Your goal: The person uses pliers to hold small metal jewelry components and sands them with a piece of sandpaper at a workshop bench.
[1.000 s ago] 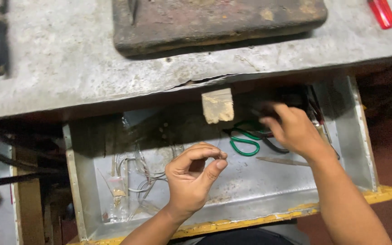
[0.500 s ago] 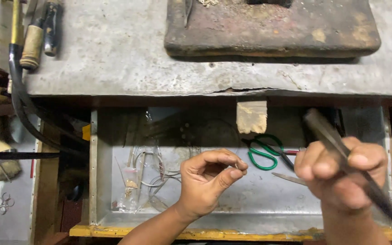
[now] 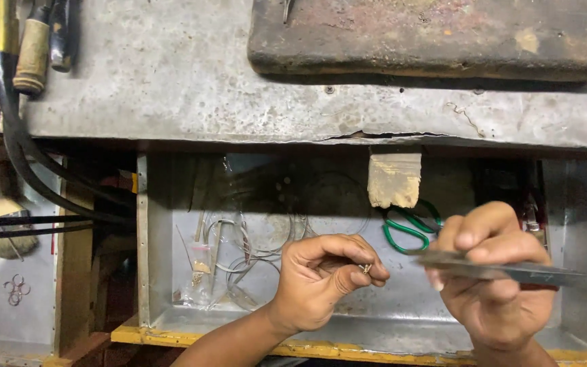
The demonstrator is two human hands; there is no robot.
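Note:
My left hand (image 3: pixel 324 278) hovers over the open metal drawer (image 3: pixel 157 272), its thumb and forefinger pinched on a tiny metal piece (image 3: pixel 366 268). To its right, my right hand (image 3: pixel 494 275) grips a long flat metal file (image 3: pixel 511 270) that lies level, its tip pointing left toward the tiny piece and its other end running out of view at the right. The file's tip and the small piece are a short gap apart.
In the drawer lie green-handled scissors (image 3: pixel 405 228), coils of wire (image 3: pixel 253 248) and a small clear bag (image 3: pixel 200 261). A worn block (image 3: pixel 394 179) hangs under the grey bench top (image 3: pixel 171 81). A wooden board (image 3: pixel 436 34), tool handles (image 3: pixel 32 47) and black hoses (image 3: pixel 22 163) are nearby.
My right hand came out of the back of the drawer with the file and brought it level, its tip near my left hand. The left hand kept its pinch.

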